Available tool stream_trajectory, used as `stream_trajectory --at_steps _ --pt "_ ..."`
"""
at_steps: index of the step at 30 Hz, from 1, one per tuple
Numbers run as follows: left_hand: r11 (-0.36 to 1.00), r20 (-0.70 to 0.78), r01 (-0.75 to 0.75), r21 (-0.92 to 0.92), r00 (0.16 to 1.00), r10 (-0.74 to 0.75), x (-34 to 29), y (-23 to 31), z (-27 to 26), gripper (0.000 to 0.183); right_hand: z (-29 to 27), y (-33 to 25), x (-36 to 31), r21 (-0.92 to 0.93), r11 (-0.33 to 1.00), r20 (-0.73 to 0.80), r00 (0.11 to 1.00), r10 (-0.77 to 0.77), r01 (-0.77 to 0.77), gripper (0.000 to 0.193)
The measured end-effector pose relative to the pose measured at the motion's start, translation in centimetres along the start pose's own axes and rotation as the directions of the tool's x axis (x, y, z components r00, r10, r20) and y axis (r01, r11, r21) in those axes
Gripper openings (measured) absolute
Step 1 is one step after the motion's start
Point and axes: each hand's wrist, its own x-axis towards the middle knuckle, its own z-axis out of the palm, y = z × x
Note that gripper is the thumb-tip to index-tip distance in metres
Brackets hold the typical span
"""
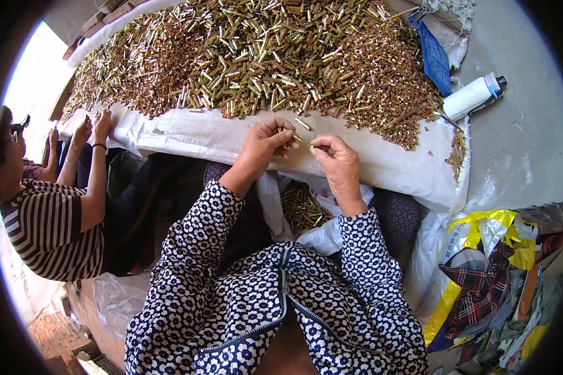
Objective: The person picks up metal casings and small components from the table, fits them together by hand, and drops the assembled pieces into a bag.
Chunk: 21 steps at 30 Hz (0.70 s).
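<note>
My left hand [269, 147] is closed over the near edge of the cloth-covered table, with a small gold-coloured metal tube [296, 137] showing at its fingertips. Just to the right, my right hand [338, 164] pinches a small metal piece [311, 146], too small to name exactly. The fingertips of both hands are a short gap apart. Beyond them spreads a big heap of gold metal tubes [250, 69] and smaller brownish metal bits [385, 72]. One loose tube [303, 124] lies on the cloth beside my left fingers. Below my hands, a white sack [322, 237] holds many tubes [301, 206].
A white bottle [472, 97] with a dark cap lies at the right, near a blue plastic piece [433, 56]. Other people work at the left; one wears a striped shirt [56, 231]. A yellow-and-white bag [456, 250] and cloth scraps [481, 284] sit at lower right.
</note>
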Motion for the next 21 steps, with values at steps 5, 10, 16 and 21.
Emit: stream_trajectory --at_steps 5,10,16,21 --pt "0.998 0.048 0.004 -0.068 0.999 -0.001 -0.6 -0.6 0.0 0.010 0.3 0.5 -0.4 0.095 0.995 0.006 0.999 0.037 -0.037 0.010" --pt "0.993 0.039 -0.001 -0.121 0.999 0.006 -0.9 -1.0 0.4 0.010 0.3 0.7 -0.5 0.173 0.984 0.000 0.999 0.039 -0.038 0.013" --pt "0.978 0.071 0.006 -0.208 0.997 0.009 -0.9 -1.5 0.4 0.009 0.3 1.2 -0.8 0.178 0.983 -0.004 0.999 0.040 -0.039 0.012" --pt "0.983 0.077 -0.052 -0.175 0.995 0.066 -0.9 -1.6 0.6 0.009 0.2 1.6 -0.8 0.123 0.992 -0.026 1.000 -0.007 0.010 0.010"
